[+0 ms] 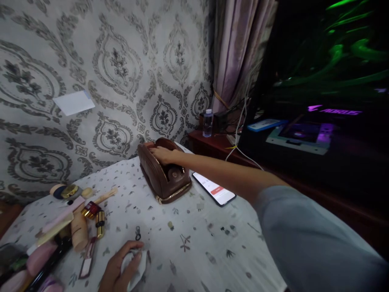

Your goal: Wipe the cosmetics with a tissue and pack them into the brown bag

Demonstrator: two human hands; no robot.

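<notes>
My right hand (164,155) reaches into the open top of a brown leather-look makeup bag (154,174), which stands on the patterned white sheet. The bag's walls hide most of its fingers, so what they touch inside does not show. Gold zips run along the opening and the base. My left hand (117,265) rests low on the sheet, its thumb and fingers curled round a crumpled white tissue (138,267). Just beyond those fingers lies a small dark ring-shaped item (138,233).
Makeup lies spread at the left, including a beige tube (79,229), a lip gloss tube (88,259) and a gold-capped bottle (100,224). A lit phone (214,188) lies right of the bag, under my forearm. A clear bottle (208,123) and cables stand behind, near a dark computer case (304,89).
</notes>
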